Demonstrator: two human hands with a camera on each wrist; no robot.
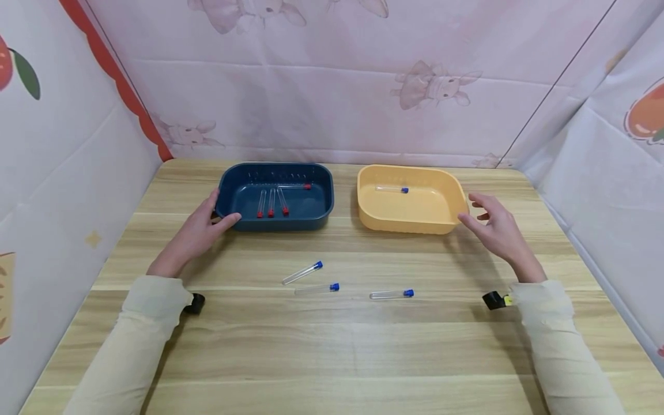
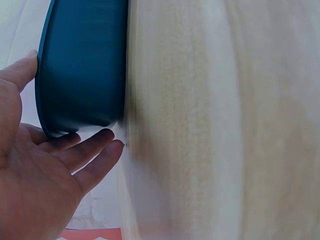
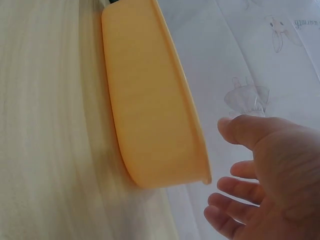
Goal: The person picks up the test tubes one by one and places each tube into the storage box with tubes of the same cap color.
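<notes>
My left hand (image 1: 199, 227) is at the left end of a dark blue plastic basket (image 1: 280, 225). In the left wrist view its thumb (image 2: 27, 70) meets the rim, and the loosely spread fingers (image 2: 95, 150) lie along the end wall. Inside that basket are several clear test tubes with red caps (image 1: 271, 203). To the right stands a yellow basket (image 1: 407, 225) holding one blue-capped test tube (image 1: 391, 189). Beside its right end, my right hand (image 1: 495, 227) hovers with relaxed fingers; the right wrist view shows a gap between the thumb (image 3: 235, 131) and the rim.
Three more blue-capped test tubes lie on the wooden table (image 1: 311, 357) in front of the baskets: a tilted tube (image 1: 302, 273), a second tube (image 1: 316, 289) and one farther right (image 1: 391, 294). A printed cloth wall (image 1: 332, 109) stands behind, with cloth at both sides.
</notes>
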